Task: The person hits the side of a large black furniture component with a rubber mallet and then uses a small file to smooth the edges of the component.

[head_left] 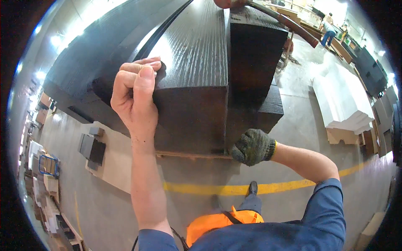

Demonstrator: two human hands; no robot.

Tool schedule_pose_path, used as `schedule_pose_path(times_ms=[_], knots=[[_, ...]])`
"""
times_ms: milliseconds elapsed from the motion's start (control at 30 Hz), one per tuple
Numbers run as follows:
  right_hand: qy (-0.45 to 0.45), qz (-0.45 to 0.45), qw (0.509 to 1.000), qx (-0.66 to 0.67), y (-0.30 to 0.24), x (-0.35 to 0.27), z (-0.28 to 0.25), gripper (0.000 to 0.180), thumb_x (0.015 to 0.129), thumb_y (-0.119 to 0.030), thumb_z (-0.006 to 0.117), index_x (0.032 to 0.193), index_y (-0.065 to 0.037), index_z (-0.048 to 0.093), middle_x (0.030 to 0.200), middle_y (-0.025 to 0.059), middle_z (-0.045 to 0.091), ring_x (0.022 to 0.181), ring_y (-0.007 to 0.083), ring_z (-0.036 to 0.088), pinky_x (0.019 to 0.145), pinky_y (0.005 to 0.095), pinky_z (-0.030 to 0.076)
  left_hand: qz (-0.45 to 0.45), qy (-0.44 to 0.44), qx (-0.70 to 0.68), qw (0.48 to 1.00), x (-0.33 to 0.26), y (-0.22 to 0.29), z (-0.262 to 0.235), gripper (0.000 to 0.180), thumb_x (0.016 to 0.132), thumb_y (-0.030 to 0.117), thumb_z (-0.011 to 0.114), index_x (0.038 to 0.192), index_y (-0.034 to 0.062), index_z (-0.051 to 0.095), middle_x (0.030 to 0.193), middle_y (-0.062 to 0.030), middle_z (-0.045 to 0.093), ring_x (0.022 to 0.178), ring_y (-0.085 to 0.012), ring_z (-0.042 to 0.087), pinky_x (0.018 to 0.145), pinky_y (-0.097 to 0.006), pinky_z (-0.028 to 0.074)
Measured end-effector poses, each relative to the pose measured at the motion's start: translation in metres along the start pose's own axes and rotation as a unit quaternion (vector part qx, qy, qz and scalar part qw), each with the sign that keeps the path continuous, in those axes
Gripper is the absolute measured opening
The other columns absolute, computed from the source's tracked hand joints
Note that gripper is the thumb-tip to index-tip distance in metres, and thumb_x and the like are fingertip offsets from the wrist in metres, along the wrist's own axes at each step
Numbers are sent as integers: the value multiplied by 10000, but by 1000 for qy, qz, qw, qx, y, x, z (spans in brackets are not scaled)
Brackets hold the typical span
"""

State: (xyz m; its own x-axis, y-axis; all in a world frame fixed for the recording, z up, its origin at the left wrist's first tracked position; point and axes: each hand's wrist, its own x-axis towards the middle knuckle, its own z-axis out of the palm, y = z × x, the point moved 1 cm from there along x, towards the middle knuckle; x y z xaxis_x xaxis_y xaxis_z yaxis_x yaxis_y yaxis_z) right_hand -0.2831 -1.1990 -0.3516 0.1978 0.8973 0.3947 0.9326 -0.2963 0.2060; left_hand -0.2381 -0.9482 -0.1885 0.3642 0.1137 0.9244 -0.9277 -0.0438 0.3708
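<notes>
Dark-stained wood, open grain raised in fine ridges: large panel assembly, long flat top with a stepped profile on its left flank, square-cut end face toward the person, a second taller block butted against its right side along a narrow seam. Assembly stood on a low pale board over the concrete floor, just beyond a yellow floor line.

Left hand: bare, curled closed at the top front corner of the panel, thumb pressed along the edge; whether it pinched anything small could not be told. Right hand: in a dark knitted glove with a yellow cuff, closed against the lower end of the seam.

Risks, as judged: bare skin on ridged grain and a sharp corner could take splinters; fingers at the seam could be nipped if the blocks shifted together; the heavy end could slide off its board toward the shoe below
</notes>
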Motion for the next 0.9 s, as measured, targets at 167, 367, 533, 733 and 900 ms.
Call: schedule_pose_path(times_ms=[167, 367, 533, 733, 900], knots=[[7, 6, 1000, 5, 7, -5, 3, 214, 662, -237, 621, 838, -115, 630, 601, 52, 543, 526, 239, 535, 403, 345, 375, -6, 2, -28, 1000, -5, -3, 4, 183, 873, 2, 565, 710, 38, 490, 843, -117, 635, 886, -244, 632, 859, -371, 479], [40, 84, 995, -39, 33, 17, -89, 283, 771, -220, 608, 1027, -104, 640, 868, 41, 646, 763, 174, 611, 643, 323, 503, -12, 7, 8, 1000, 1, 6, -3, 167, 869, -4, 549, 719, 37, 488, 832, -115, 635, 886, -242, 634, 872, -376, 470], [17, -146, 987, -69, 14, 11, -43, 220, 721, -205, 643, 920, -115, 674, 734, 10, 641, 616, 177, 613, 528, 283, 504, -6, 2, 3, 1000, -1, -5, -1, 177, 871, 18, 555, 712, 45, 482, 816, -103, 628, 883, -247, 634, 872, -382, 467], [10, -64, 998, 1, 16, 2, -15, 220, 612, -201, 656, 815, -116, 643, 661, 28, 598, 534, 178, 575, 408, 296, 416, -19, 19, -2, 1000, 0, 2, 1, 187, 872, 38, 565, 704, 49, 484, 818, -105, 631, 887, -254, 635, 876, -394, 468], [-43, -71, 996, -8, 23, 14, -43, 197, 654, -210, 633, 813, -95, 643, 710, 22, 618, 591, 169, 594, 466, 311, 451, -43, 10, 16, 999, -6, -2, 3, 185, 873, 83, 554, 705, 47, 486, 861, -118, 638, 942, -275, 619, 918, -419, 434]])
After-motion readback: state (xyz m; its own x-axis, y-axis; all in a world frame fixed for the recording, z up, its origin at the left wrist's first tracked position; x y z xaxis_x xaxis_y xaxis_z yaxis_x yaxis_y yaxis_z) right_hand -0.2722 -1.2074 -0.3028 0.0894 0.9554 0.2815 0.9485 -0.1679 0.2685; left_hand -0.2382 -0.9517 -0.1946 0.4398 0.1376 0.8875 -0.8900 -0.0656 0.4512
